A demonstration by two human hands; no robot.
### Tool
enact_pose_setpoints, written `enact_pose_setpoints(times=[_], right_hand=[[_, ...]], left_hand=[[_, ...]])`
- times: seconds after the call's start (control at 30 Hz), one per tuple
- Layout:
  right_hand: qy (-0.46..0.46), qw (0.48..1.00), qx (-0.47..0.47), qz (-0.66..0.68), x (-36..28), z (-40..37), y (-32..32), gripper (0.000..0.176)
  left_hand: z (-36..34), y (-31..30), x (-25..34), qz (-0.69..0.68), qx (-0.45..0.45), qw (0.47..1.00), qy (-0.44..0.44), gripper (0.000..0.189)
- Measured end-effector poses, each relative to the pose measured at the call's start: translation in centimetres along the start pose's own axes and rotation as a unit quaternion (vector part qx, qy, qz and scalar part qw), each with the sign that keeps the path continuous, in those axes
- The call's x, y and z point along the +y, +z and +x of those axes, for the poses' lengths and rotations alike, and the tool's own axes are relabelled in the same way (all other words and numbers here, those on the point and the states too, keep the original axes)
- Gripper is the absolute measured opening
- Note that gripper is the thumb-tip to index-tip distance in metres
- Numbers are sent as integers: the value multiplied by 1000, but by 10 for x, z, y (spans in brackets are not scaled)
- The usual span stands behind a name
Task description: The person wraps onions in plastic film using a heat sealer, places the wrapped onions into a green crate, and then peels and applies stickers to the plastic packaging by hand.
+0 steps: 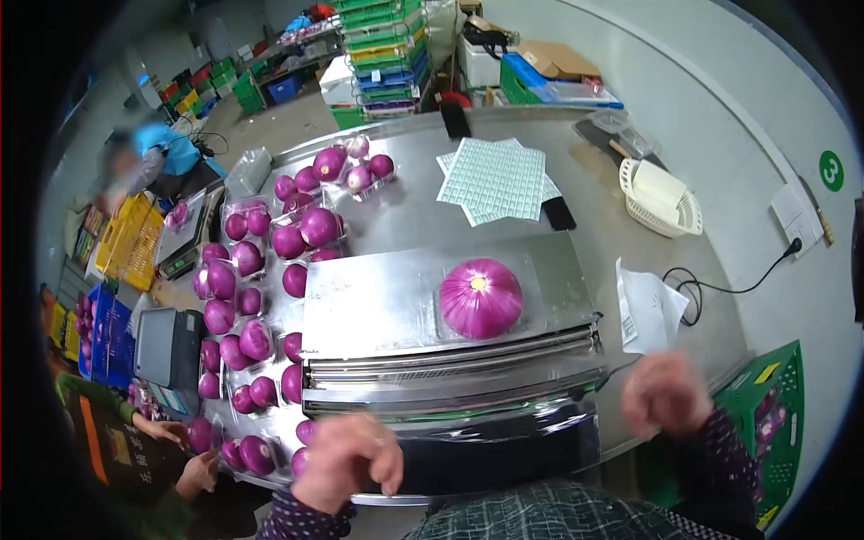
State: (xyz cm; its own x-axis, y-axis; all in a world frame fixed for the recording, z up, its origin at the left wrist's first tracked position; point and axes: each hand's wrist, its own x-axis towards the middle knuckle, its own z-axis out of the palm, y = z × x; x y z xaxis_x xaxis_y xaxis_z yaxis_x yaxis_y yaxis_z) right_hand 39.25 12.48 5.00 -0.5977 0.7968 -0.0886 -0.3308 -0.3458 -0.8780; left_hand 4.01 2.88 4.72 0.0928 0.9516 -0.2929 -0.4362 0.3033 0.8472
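Observation:
A large purple onion (481,299) sits in a clear tray on the metal top plate (369,306) of a wrapping machine. Below its left end is my left hand (349,459), raised over the front edge, fingers curled but apart, nothing in them. My right hand (666,394) is up at the right of the machine's rollers (450,360); motion smears its fingers. Clear film (504,427) lies along the machine's front. Trays of smaller purple onions (256,340) stand in rows on the steel table (396,216), left of the machine.
Behind the machine lie label sheets (493,180) and a black phone (558,214). A white basket (661,198) and crumpled white paper (648,310) are at right. A green crate (781,423) stands lower right. At lower left, a co-worker's hands (200,470) touch an onion.

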Motion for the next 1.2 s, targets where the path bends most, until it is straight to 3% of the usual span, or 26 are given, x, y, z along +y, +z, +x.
enact_pose_setpoints(times=[0.03,0.07,0.1,0.13,0.17,0.2,0.23,0.27,0.3,0.33,0.4,0.43,0.5,0.53,0.6,0.67,0.73,0.8,0.87,0.93,1.0,1.07,1.1,1.13,1.17,1.2], right_hand=[[-142,990,2,12,-12,17,7,29],[-191,976,-73,79,-28,50,6,32],[-191,967,39,165,-44,86,13,31],[-200,965,48,159,-43,133,4,29],[-305,945,117,19,-17,191,-14,28],[-249,950,177,-63,12,216,-42,22],[-188,943,233,-143,40,240,-66,18],[-131,922,212,-297,69,249,-89,17],[-69,946,198,-248,90,247,-92,17],[-149,921,195,-302,113,246,-99,20],[-146,895,86,-413,94,232,-92,21],[-140,897,88,-409,89,222,-91,21],[-83,922,-51,-374,65,218,-91,26],[-91,920,-50,-377,54,217,-85,26],[130,957,-68,-252,42,204,-73,33],[102,939,-70,-320,38,194,-58,37],[32,895,-102,-434,36,187,-53,40],[67,898,-95,-423,18,143,-21,41],[-19,885,-150,-440,18,89,2,37],[20,880,-183,-439,18,34,23,36],[78,891,-180,-409,61,5,18,35],[54,918,-124,-374,125,-6,-9,32],[50,917,-129,-373,123,-6,-9,32],[166,923,-50,-343,115,-7,-10,31],[285,909,29,-302,108,-11,-13,30],[290,907,36,-303,98,-14,-23,31]], left_hand=[[19,-5,10,-74,-78,975,192,37],[39,2,41,-164,-91,959,214,38],[72,24,55,-216,30,936,277,37],[118,32,64,-67,10,930,362,28],[171,18,61,136,51,887,439,18],[223,-11,41,191,79,876,435,13],[255,-41,13,334,159,871,325,21],[265,-51,-6,493,186,812,250,28],[270,-62,-29,503,155,827,200,34],[260,-55,-42,466,142,840,239,32],[252,-61,-49,493,92,816,287,29],[238,-60,-43,495,90,818,280,29],[220,-54,-12,453,-2,888,82,27],[216,-51,-6,340,-68,935,80,31],[203,-43,8,403,-76,912,8,40],[201,-43,-8,311,-88,944,-62,52],[188,-47,-6,392,-91,912,-81,48],[138,-22,0,412,-93,905,-43,48],[77,-6,-6,353,-129,926,-44,36],[34,0,-35,337,-240,907,77,38],[15,-18,-67,429,-272,861,4,44],[14,-20,-97,361,-182,891,-207,45],[11,-23,-107,333,-135,905,-226,42],[10,-27,-115,304,-87,917,-244,39],[6,-27,-112,287,-38,941,-175,34],[0,-26,-109,268,11,957,-111,30]])
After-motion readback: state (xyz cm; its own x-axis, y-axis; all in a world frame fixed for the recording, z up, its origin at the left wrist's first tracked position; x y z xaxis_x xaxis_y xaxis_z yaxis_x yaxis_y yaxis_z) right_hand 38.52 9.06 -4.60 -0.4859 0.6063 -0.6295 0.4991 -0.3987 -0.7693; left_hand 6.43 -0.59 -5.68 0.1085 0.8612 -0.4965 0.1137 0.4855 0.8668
